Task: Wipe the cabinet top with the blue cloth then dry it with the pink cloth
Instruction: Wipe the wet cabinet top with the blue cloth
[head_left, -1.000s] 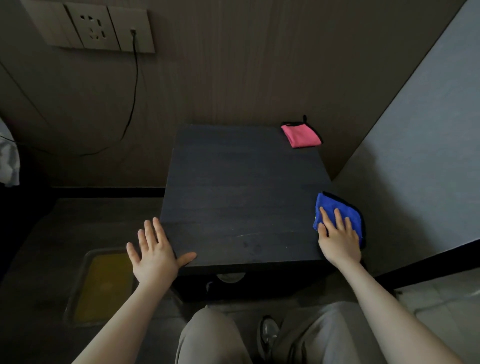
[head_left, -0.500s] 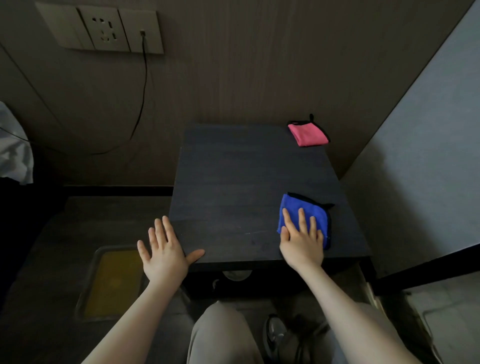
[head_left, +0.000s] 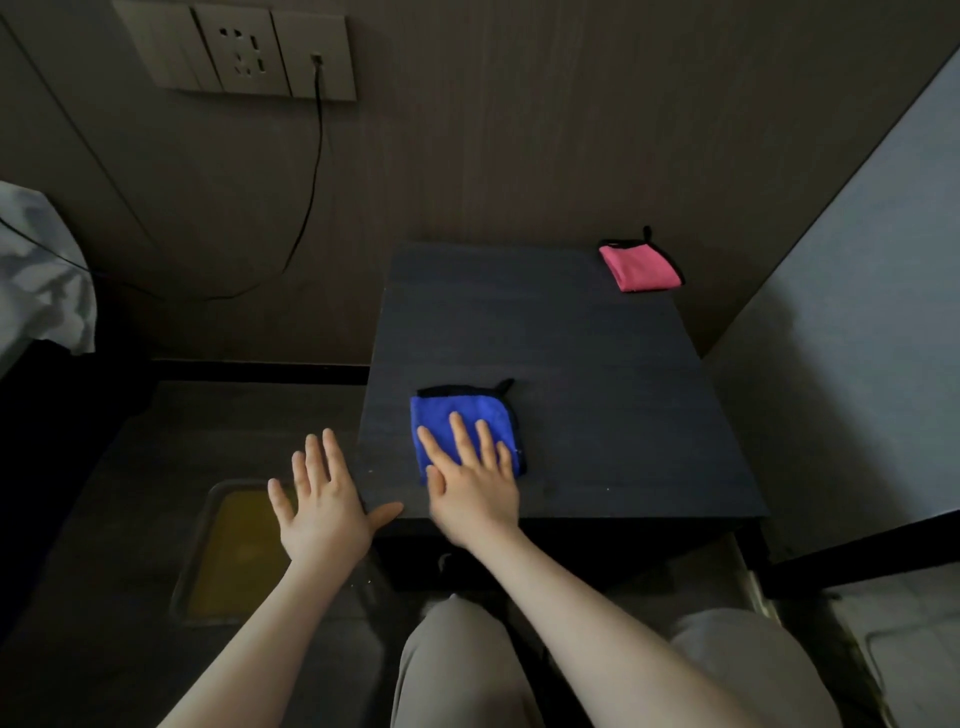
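A: Head view: right hand lies flat, fingers spread, pressing the blue cloth near the cabinet top's front-left corner.

B: Left hand?

A: Spread, thumb touching the corner. The folded cloth could slide off that edge.

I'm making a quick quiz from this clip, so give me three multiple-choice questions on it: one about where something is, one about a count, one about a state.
1. Where does the pink cloth lie on the cabinet top?
A. far right corner
B. near left corner
C. centre

2. How many cloths are on the cabinet top?
A. one
B. two
C. three

3. How does the right hand meet the blue cloth?
A. flat on it, fingers straight
B. crumpling it in a fist
C. hovering clear of it

Answers: 1 A, it sits by the back wall on the right. 2 B, one blue and one pink. 3 A, straight fingers press it flat.
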